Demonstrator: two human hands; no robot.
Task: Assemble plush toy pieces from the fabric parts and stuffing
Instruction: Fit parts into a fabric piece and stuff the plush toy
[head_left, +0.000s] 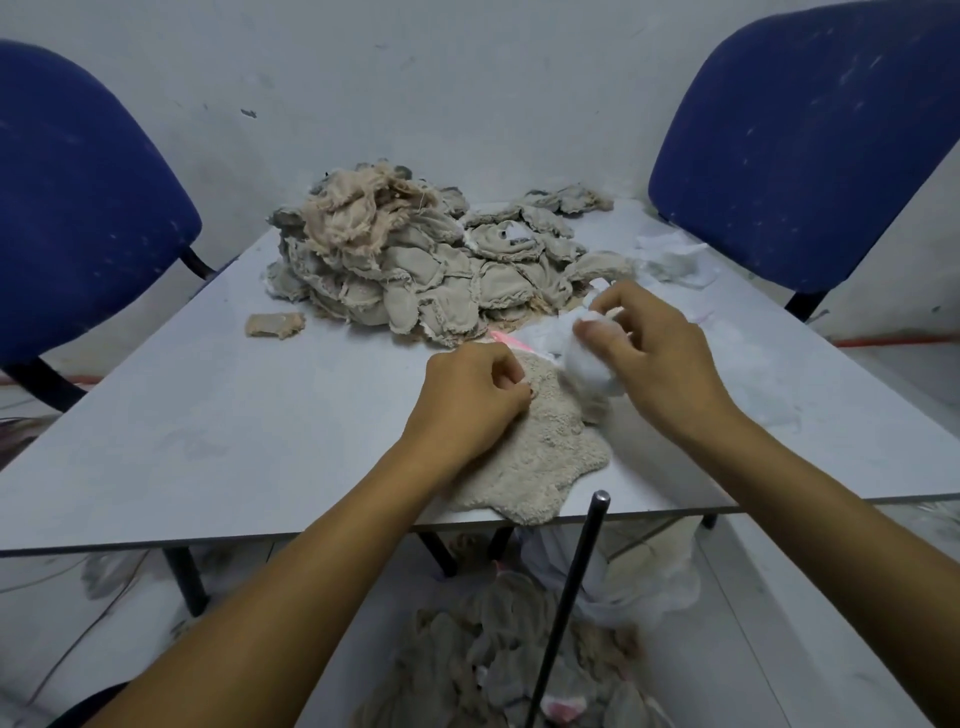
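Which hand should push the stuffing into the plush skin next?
Right, probably. The right hand already grips the white stuffing wad right at the plush skin; the left hand pinches the skin's upper edge, steadying it.

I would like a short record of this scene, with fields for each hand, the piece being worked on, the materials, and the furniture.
left hand: left hand pinches the upper edge of the beige fluffy star-shaped fabric piece
right hand: right hand holds a white wad of stuffing at that edge
work piece: lies flat at the near edge of the grey table
materials: heap of grey-beige sewn fabric parts at the far side
tool: thin black metal rod in the foreground
furniture: two blue upholstered chairs behind the table
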